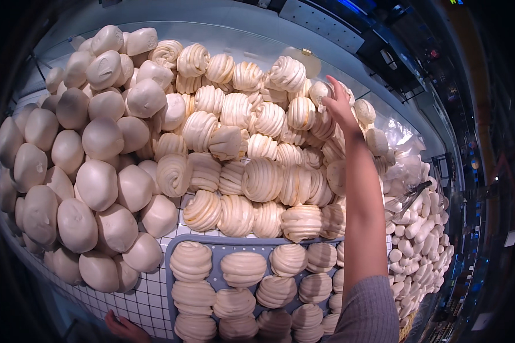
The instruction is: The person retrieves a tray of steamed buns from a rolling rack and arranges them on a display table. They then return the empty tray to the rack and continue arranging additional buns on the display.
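Observation:
At the far right of the pile of twisted rolls, my right hand (339,102) reaches out, thumb and forefinger around the right side of a small round bun (319,91). Twisted rolls (301,113) lie stacked just left of that hand, and speckled buns (365,111) sit to its right. My left hand (126,329) is low at the bottom left, dim and partly cut off. Its fingers look slightly apart, with nothing seen in them, by the front edge of a white gridded surface (148,296).
Large smooth buns (96,184) are heaped on the left. A grey-blue perforated tray (216,278) holds rows of twisted rolls in front. A heap of small white pieces (416,253), clear plastic bags (399,141) and dark-handled tongs (416,193) lie right. A glass panel (249,38) runs along the back.

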### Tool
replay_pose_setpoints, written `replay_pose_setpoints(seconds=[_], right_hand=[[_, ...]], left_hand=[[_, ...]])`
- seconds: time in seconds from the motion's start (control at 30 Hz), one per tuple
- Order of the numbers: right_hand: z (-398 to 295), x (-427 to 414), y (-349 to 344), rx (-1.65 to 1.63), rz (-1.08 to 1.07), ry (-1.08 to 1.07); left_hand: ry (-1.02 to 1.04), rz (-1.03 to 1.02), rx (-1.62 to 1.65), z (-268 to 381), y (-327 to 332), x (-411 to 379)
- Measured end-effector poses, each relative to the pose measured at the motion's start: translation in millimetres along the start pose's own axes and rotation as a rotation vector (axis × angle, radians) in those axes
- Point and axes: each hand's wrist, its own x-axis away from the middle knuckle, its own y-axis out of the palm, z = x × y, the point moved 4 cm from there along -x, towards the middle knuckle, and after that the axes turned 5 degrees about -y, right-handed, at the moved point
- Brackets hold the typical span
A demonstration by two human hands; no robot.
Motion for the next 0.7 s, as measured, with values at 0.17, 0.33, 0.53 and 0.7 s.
replay_pose_setpoints(seconds=[0.17,0.33,0.53,0.7], right_hand=[[-17.6,-9.6,-7.4,0.254,0.084,-0.196],[-35.1,-9.1,-9.6,0.276,0.59,-0.188],[-28.7,-7.0,-41.7,0.391,0.851,-0.124],[31.1,26.4,-98.9,0.619,0.819,0.09]], left_hand=[[0.055,-0.012,-0.077,-18.3,10.0,-5.6],[0.057,-0.011,-0.302,53.1,-14.6,-14.0],[0.053,0.074,-0.334,75.3,-16.6,-14.9],[0.116,0.044,-0.41,79.2,-17.0,-15.3]])
